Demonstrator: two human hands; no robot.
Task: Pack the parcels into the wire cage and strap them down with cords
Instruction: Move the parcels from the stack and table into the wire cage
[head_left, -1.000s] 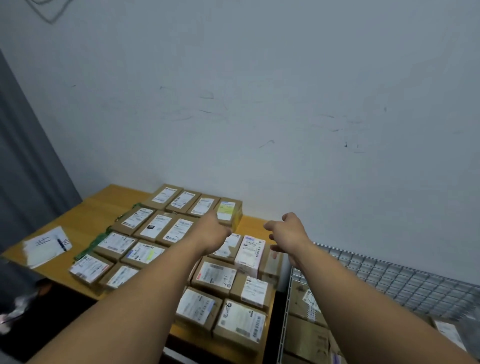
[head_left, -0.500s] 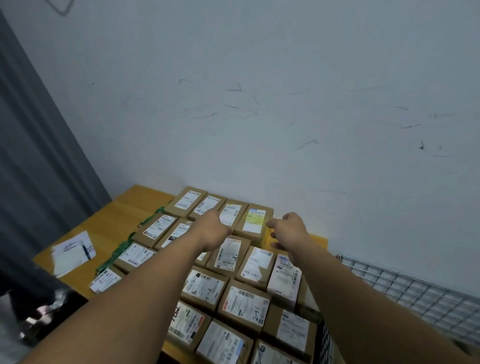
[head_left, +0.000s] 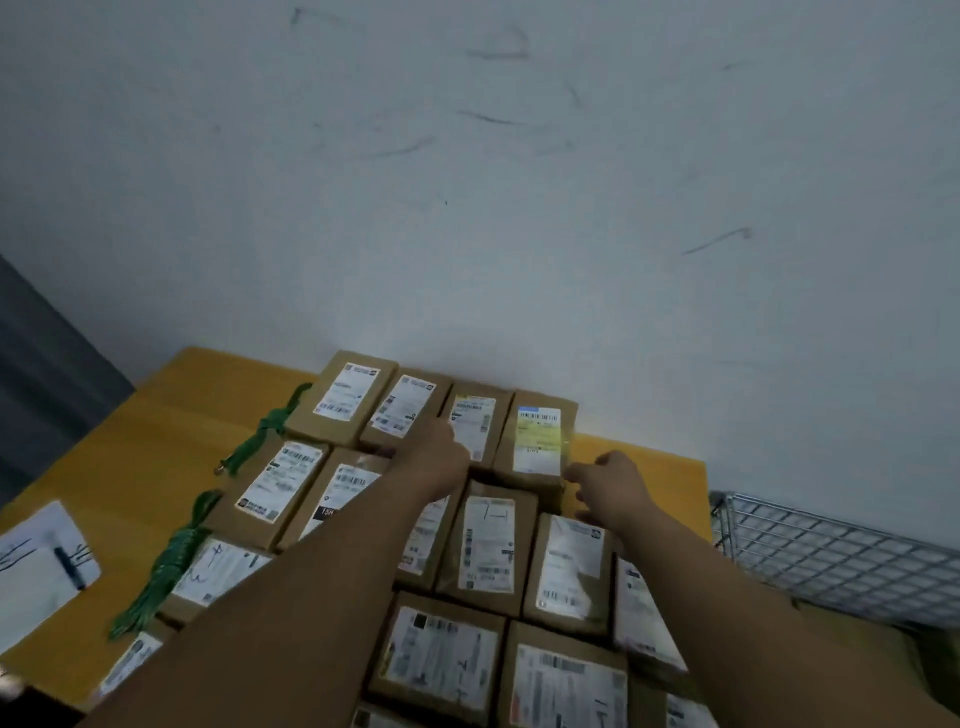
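Several brown cardboard parcels with white labels lie in rows on a yellow table (head_left: 156, 415). The back row's rightmost parcel (head_left: 537, 441) carries a yellow label. My left hand (head_left: 441, 460) reaches over the rows, its fingertips at the parcel (head_left: 475, 423) just left of the yellow-label one. My right hand (head_left: 608, 480) is at the yellow-label parcel's near right corner, thumb touching it, holding nothing. Two green cords lie left of the parcels, one at the back (head_left: 267, 428), one coiled nearer (head_left: 171, 566). The wire cage (head_left: 831, 551) stands to the right of the table.
A white sheet of paper (head_left: 31, 582) with a pen (head_left: 70, 566) on it lies at the table's left edge. A scuffed white wall rises directly behind the table. A grey curtain (head_left: 41, 364) hangs at the left.
My view has swung left and closer to the table, so the cage slid to the right edge. Both hands have stretched farther to the back row, around the yellow-label parcel.
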